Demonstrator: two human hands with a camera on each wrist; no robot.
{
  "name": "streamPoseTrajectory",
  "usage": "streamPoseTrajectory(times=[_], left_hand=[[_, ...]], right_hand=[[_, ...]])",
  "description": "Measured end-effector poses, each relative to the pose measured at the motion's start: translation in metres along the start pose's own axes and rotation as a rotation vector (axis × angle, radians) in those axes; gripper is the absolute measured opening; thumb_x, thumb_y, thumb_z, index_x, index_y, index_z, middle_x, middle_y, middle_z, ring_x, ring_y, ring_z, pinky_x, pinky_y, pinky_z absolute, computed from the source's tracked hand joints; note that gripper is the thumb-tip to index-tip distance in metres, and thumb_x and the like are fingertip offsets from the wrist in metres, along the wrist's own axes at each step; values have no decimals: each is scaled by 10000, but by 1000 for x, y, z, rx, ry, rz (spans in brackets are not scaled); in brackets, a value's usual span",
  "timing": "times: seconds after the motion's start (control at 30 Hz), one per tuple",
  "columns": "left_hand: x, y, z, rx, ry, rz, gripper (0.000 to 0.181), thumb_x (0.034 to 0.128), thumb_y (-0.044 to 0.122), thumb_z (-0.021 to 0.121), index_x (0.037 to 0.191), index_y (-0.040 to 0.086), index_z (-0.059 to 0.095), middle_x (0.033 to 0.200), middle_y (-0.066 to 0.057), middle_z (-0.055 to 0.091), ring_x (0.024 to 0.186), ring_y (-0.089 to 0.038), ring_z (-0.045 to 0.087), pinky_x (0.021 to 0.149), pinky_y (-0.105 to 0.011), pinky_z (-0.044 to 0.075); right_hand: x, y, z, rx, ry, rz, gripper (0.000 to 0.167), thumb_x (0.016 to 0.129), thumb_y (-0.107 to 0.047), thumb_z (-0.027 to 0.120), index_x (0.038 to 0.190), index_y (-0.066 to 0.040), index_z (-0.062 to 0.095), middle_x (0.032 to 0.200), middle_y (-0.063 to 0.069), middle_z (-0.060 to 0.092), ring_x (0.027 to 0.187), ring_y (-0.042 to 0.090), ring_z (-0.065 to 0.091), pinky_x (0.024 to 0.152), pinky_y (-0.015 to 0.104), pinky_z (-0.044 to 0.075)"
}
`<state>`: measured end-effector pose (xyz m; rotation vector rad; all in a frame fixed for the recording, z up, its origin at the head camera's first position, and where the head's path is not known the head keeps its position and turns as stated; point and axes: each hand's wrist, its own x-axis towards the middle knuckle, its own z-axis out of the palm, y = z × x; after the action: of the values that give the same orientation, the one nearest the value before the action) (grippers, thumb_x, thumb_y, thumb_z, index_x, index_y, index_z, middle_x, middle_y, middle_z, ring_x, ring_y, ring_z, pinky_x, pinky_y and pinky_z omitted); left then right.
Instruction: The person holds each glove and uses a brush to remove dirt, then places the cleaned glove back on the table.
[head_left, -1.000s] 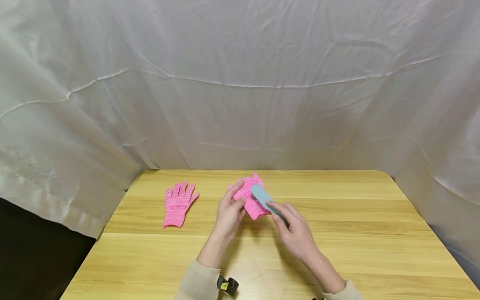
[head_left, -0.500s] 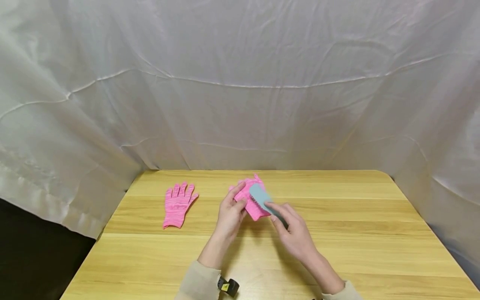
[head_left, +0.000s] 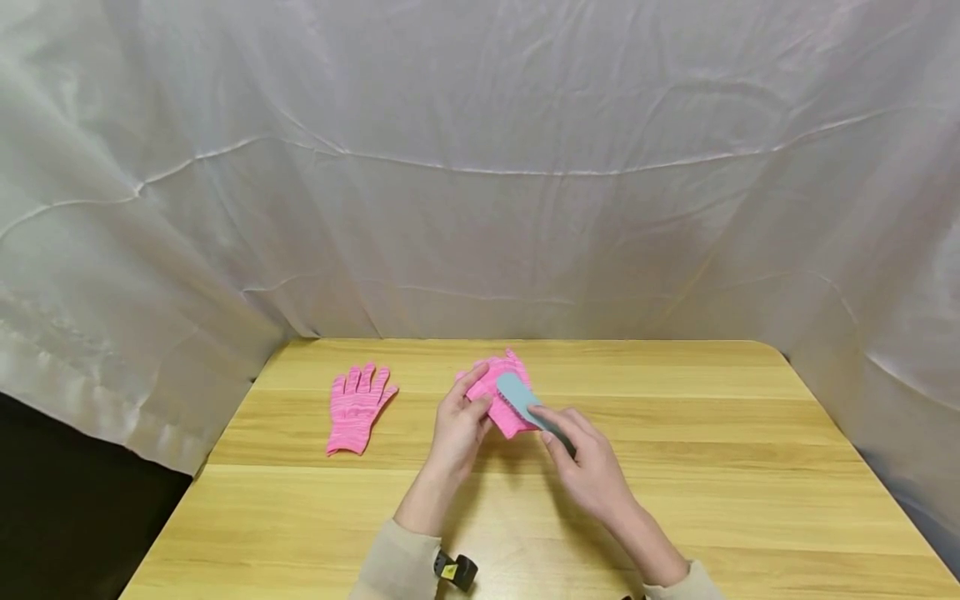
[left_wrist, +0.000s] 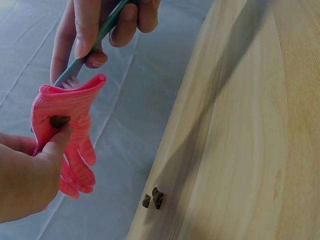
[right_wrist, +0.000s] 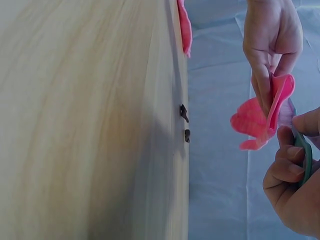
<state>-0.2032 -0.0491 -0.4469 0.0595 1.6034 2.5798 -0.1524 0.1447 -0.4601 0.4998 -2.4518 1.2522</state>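
Observation:
Raised above the table, a pink knitted glove [head_left: 512, 421] is pinched at one side by my left hand [head_left: 457, 429], thumb on the near face. In my right hand [head_left: 594, 467] is a light blue-green brush [head_left: 516, 393], gripped by its handle, forefinger along its back. Its bristles face the glove and lie against or very close to it. A dark brown lump [left_wrist: 59, 121] shows on the glove beside my left thumb in the left wrist view. A second pink glove [head_left: 356, 408] lies flat, fingers spread, at the table's left.
Two small dark brown bits [left_wrist: 157, 198] lie near the edge of the wooden table [head_left: 720, 467] in the left wrist view. Grey cloth [head_left: 480, 233] hangs behind and at both sides of the table. A black strap device [head_left: 456, 572] sits at my left wrist.
The brush head has shifted slightly left across the held glove. Both hands stay in nearly the same place, and the glove on the table has not moved.

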Motion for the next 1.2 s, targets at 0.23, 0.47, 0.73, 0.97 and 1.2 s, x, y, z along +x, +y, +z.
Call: streamPoseTrajectory(times=[0.23,0.47,0.73,0.97,1.2], left_hand=[[0,1,-1,-3,8,-1,544,1035,-80,408,1572,7,394,1597,-227,406,1284,-254,587,1047,-306,547],[0,0,-1,-12,2,3,544,1038,-82,396,1575,2,382,1576,-251,422,1297,-273,582,1050,-309,546],[0,1,-1,-10,6,-2,548,1037,-81,403,1577,8,381,1580,-247,421,1296,-277,587,1043,-307,550],[1,-1,-2,8,27,-5,541,1033,-79,418,1567,5,399,1604,-199,413,1193,-195,619,985,-271,578],[1,-3,-1,19,12,-12,554,1024,-82,422,1569,15,401,1564,-244,448,1256,-252,605,1020,-303,566]], right_hand=[[1,2,-1,1,-7,18,421,994,-43,667,1366,-238,688,1102,-67,669,782,84,529,640,232,496],[1,2,-2,4,-4,32,414,1000,-54,662,1364,-247,691,1104,-68,672,777,87,530,637,235,493],[1,2,-3,9,5,44,404,1003,-67,664,1366,-243,689,1119,-71,675,815,94,546,668,237,501],[2,3,-4,94,52,23,390,1012,-23,631,1369,-171,685,1009,13,653,693,103,473,552,215,432],[3,5,-2,85,38,-13,418,971,4,679,1341,-187,704,1058,-16,686,758,80,530,610,225,499]])
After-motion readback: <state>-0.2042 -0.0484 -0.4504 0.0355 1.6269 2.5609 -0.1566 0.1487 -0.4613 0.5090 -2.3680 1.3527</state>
